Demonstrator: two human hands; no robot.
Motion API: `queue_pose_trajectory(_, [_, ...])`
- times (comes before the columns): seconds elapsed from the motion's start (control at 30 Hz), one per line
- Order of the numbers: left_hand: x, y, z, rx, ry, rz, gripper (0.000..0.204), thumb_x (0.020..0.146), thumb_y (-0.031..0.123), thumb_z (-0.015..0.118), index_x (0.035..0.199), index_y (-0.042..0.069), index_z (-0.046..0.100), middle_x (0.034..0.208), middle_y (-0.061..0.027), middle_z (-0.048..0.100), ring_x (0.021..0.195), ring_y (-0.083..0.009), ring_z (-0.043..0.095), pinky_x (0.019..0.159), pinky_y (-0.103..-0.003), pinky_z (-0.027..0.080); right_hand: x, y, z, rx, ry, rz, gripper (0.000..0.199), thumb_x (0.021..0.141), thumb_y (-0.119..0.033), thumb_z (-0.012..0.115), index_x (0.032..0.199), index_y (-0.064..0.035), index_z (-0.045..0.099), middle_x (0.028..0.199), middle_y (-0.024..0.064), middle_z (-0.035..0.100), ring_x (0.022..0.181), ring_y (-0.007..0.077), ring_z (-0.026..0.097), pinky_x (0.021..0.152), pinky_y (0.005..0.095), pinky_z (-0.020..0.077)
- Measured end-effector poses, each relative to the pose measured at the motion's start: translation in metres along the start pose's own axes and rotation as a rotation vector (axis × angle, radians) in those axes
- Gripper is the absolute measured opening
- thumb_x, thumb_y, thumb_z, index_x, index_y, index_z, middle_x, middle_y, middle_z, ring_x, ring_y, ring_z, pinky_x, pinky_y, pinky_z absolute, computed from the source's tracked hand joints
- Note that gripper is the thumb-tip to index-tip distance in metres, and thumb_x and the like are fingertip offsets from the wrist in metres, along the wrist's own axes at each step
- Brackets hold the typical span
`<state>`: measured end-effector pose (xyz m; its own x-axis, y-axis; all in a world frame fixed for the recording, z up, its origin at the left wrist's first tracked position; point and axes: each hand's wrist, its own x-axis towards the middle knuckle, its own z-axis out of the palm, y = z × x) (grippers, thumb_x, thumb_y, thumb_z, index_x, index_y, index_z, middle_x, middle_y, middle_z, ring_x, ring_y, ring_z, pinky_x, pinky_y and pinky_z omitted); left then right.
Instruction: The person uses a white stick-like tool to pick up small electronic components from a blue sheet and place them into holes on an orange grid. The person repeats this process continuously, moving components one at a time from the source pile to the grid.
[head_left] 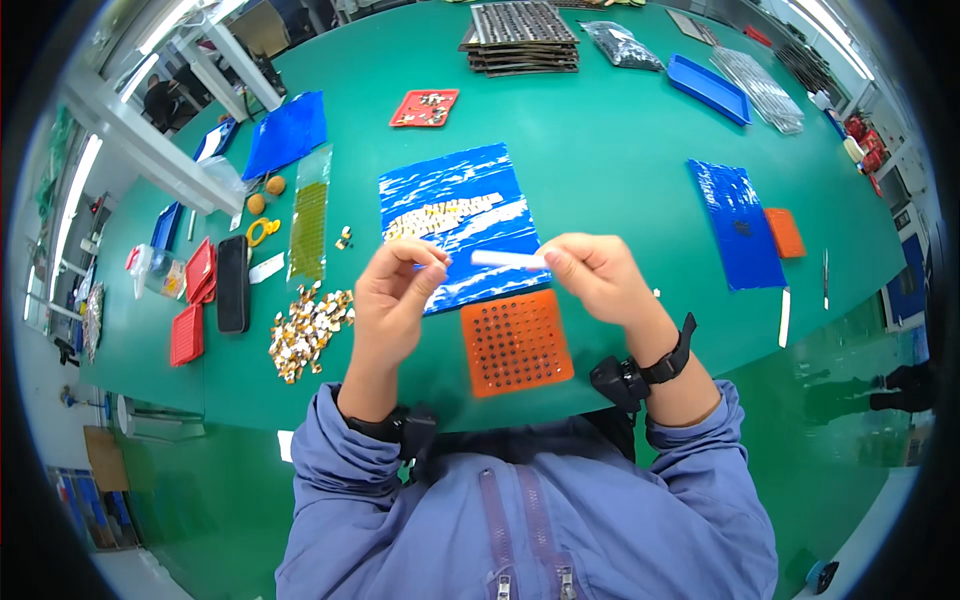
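Observation:
My right hand point(604, 274) pinches one end of a narrow white strip point(500, 260) between thumb and fingers. The strip's free end points left, toward my left hand point(394, 296). The left thumb and forefinger are pressed together; whatever lies between them is too small to make out. Under both hands spreads a blue plastic sheet point(488, 180), with rows of small whitish-yellow pieces point(440, 216) on it. Nearer me lies an orange perforated block point(517, 345) with rows of dark holes. To its left is a heap of small white and golden pieces point(308, 330).
Left on the green table are a black phone point(233, 284), red trays point(187, 335), yellow scissors point(262, 232) and a yellow-green gridded sheet point(309, 225). A red tray point(424, 108) and stacked panels point(522, 38) stand farther off. Another blue sheet point(738, 225) and an orange block point(785, 233) lie right.

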<state>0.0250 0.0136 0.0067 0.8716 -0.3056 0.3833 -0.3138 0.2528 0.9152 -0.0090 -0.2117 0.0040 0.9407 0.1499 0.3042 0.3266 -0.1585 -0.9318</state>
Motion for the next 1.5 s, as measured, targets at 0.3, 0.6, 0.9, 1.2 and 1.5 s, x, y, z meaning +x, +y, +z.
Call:
queue_pose_trajectory(0.3, [-0.072,0.029,-0.108,1.308,0.266,0.128,0.019,0.077,0.004,0.061,0.096,-0.001,0.057,0.083,-0.0082,0.059,0.077,-0.0164,0.057,0.071,-0.027,0.046,0.003,0.007,-0.001,0.139,0.118,0.015,0.020,0.088,-0.016,0.051,0.083,0.0001,0.062,0.055,-0.0064,0.042,0.049,0.0003,0.034,0.043,0.0172,0.0264])
queue_pose_trajectory(0.6, [-0.155,0.019,-0.020,0.505,-0.780,-0.427,0.024,0.086,0.014,0.049,0.106,0.002,0.057,0.114,-0.0103,0.054,0.106,-0.0247,0.050,0.090,-0.034,0.039,0.004,-0.003,-0.009,0.348,0.188,-0.001,0.008,0.080,-0.009,0.060,0.081,-0.0027,0.056,0.060,-0.0035,0.050,0.053,0.0016,0.042,0.048,0.0148,0.0328])
queue_pose_trajectory(0.9, [-0.188,-0.068,-0.012,0.234,-1.127,-0.583,0.048,0.094,0.032,0.030,0.132,0.004,0.028,0.137,-0.0142,0.028,0.129,-0.0257,0.021,0.106,-0.033,0.016,-0.010,-0.028,-0.005,0.162,0.109,-0.250,0.010,0.075,-0.003,0.064,0.072,-0.0010,0.055,0.064,0.0007,0.054,0.059,0.0057,0.049,0.054,0.0207,0.0417])
queue_pose_trajectory(1.2, [-0.189,-0.055,-0.024,0.079,-1.104,-0.742,0.048,0.095,0.028,0.028,0.135,0.002,0.021,0.140,-0.0159,0.019,0.131,-0.0244,0.017,0.106,-0.032,0.013,-0.016,-0.032,0.010,-0.230,-0.061,-0.558,0.023,0.068,-0.006,0.068,0.059,-0.0053,0.046,0.048,0.0011,0.037,0.041,0.0136,0.038,0.039,0.0260,0.0298])
queue_pose_trajectory(1.5, [-0.147,-0.006,-0.030,0.468,-1.129,-0.760,0.040,0.089,0.021,0.042,0.126,0.006,0.040,0.119,-0.0166,0.050,0.106,-0.0284,0.050,0.090,-0.032,0.039,-0.016,-0.032,0.011,-0.236,-0.088,-0.577,0.022,0.066,-0.007,0.070,0.063,-0.0056,0.048,0.050,0.0016,0.042,0.041,0.0150,0.042,0.038,0.0261,0.0320])
